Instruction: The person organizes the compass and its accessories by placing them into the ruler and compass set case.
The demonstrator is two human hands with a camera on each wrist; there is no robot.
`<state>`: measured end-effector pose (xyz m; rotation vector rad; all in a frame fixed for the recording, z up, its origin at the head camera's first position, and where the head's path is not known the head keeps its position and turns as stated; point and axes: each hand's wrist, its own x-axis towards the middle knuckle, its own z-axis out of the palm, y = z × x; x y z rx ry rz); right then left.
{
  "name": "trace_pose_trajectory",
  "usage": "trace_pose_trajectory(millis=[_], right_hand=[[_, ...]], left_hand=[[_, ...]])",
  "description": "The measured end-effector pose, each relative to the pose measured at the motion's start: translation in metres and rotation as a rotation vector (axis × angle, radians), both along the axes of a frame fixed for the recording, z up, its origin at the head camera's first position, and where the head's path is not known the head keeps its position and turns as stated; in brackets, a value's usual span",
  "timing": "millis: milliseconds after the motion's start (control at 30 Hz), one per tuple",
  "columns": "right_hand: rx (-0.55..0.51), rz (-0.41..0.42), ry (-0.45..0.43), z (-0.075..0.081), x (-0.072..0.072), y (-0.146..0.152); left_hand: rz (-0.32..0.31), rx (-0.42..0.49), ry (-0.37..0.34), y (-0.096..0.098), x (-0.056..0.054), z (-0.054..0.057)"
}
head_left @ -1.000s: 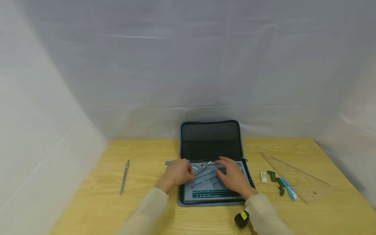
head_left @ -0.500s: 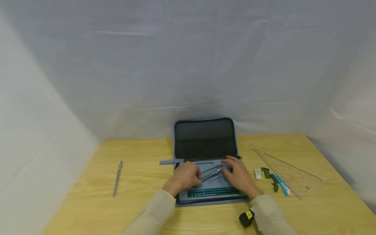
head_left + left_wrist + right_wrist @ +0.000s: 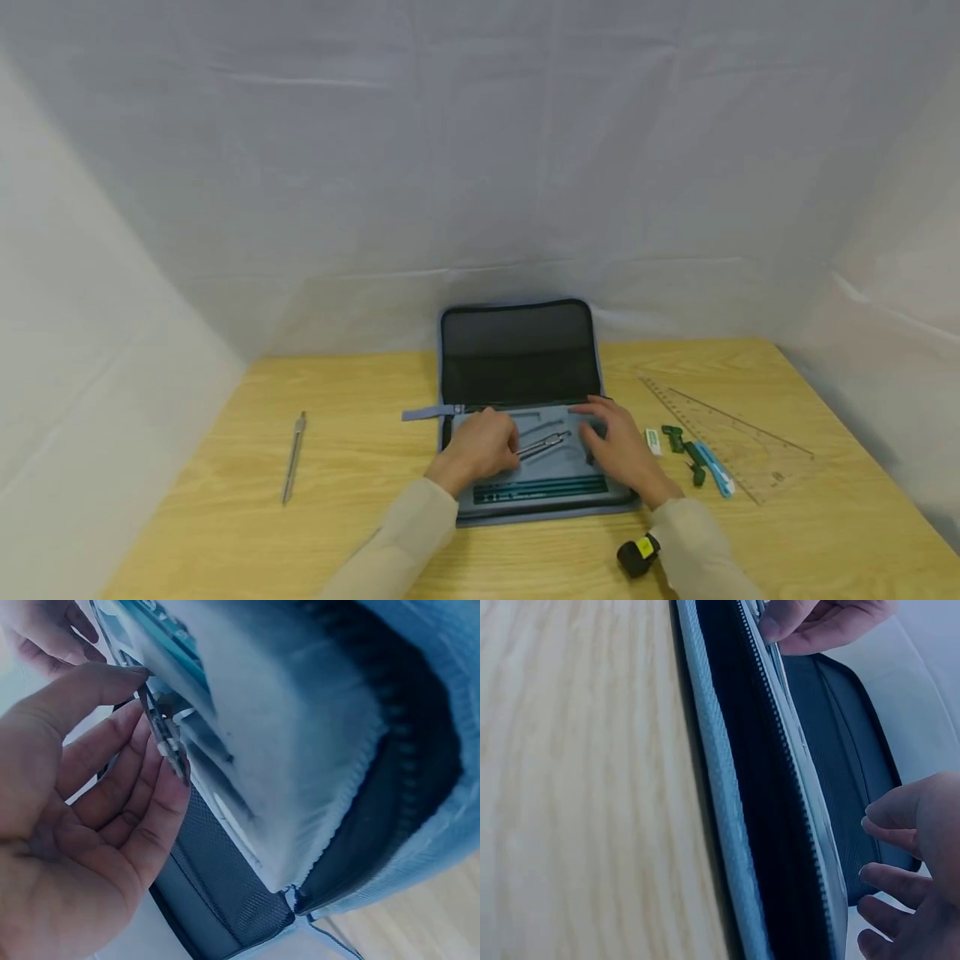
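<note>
A zippered case (image 3: 517, 350) with a blue edge lies unfolded, its dark lid at the back. Its grey moulded tray (image 3: 498, 476) carries several dark green pencils (image 3: 540, 490) along the front. My left hand (image 3: 480, 450) pinches a silver drawing compass (image 3: 551, 441) between thumb and fingers, low over the tray; the left wrist view shows the compass (image 3: 163, 733) at the thumb tip. Whether it touches the tray I cannot tell. Over the tray's right side my right hand (image 3: 622, 450) is spread with relaxed fingers, and nothing shows in its grasp in the right wrist view.
Another slim silver instrument (image 3: 294, 458) lies on the table at left. To the right are a white-and-green eraser (image 3: 653, 442), small dark green pieces (image 3: 672, 438), a light blue cutter (image 3: 716, 471) and clear set squares (image 3: 757, 446). A black object with a yellow patch (image 3: 637, 556) is near my right sleeve.
My left hand has carried the compass rightward and lower over the tray, and the compass lies at a flatter slant. My right hand stays at the tray's right side. The head view has shifted slightly.
</note>
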<state>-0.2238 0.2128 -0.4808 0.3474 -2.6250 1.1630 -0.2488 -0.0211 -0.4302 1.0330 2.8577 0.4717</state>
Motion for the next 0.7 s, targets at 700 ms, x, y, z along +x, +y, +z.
trace_pose_trajectory(millis=[700], right_hand=[[0.058,0.042,-0.003,-0.0007,0.0058,-0.003]], left_hand=[[0.037,-0.006,0.051,-0.0034,0.004,-0.0016]])
